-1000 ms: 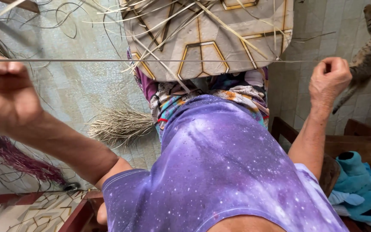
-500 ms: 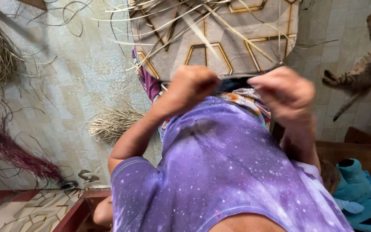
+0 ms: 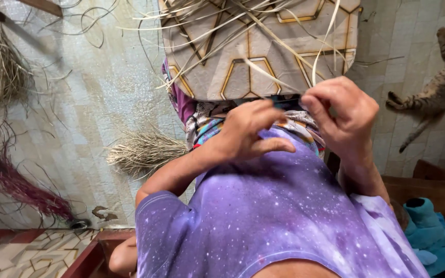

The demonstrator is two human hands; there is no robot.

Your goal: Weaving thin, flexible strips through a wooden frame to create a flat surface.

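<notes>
My right hand (image 3: 343, 116) is closed in a pinch on a pale straw strand (image 3: 327, 36) that rises over the cushion. My left hand (image 3: 248, 134) sits just to its left with fingers spread, the index tip reaching toward the right thumb, and I see nothing gripped in it. Both hands hover in front of my purple speckled shirt (image 3: 274, 216). Just beyond them lies a grey cushion with gold hexagon lines (image 3: 222, 77), covered with several loose straw strands.
A pale straw bundle (image 3: 140, 152) lies on the tiled floor to the left, a purple dyed bundle (image 3: 21, 188) farther left, and another pale bundle (image 3: 1, 67) at the top left. A cat (image 3: 439, 92) lies at the right. A blue soft item (image 3: 433, 237) and dark wooden furniture (image 3: 428, 185) are at the lower right.
My hands, spread wide apart with a thin strand stretched between them a second ago, have come together in front of my chest. The left hand has opened its fingers.
</notes>
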